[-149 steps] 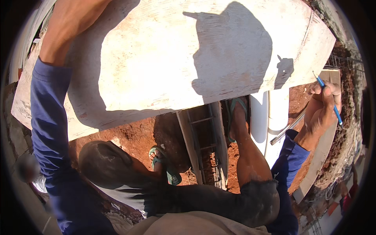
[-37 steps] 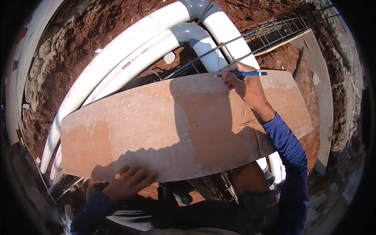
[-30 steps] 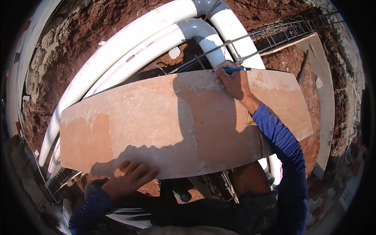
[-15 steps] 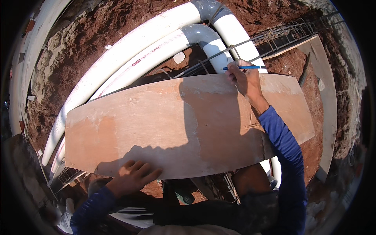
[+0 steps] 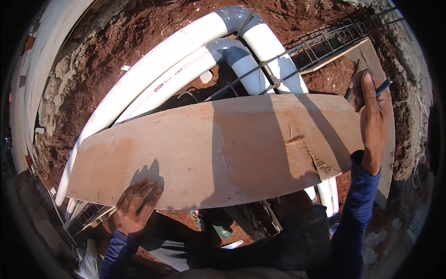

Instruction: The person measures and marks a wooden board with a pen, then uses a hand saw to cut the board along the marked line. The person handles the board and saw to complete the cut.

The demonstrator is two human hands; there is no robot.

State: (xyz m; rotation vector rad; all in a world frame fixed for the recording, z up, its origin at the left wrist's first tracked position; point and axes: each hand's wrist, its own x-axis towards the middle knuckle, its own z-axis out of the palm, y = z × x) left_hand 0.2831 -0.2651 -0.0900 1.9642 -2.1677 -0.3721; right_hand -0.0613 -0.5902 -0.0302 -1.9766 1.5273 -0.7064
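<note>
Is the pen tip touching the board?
No: the right hand holds the blue pen raised off the far right end of the board, its tip clear of the wood.

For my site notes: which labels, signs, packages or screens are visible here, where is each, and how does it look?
Printed label: on the lower white pipe, above the plywood board; a small red block followed by a thin line of dark print along the pipe.
No packages, signs or screens show.

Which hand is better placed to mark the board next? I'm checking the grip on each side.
The right hand, probably: it holds the blue pencil beside the board's far end, while the left hand lies flat on the near edge, steadying it.
</note>
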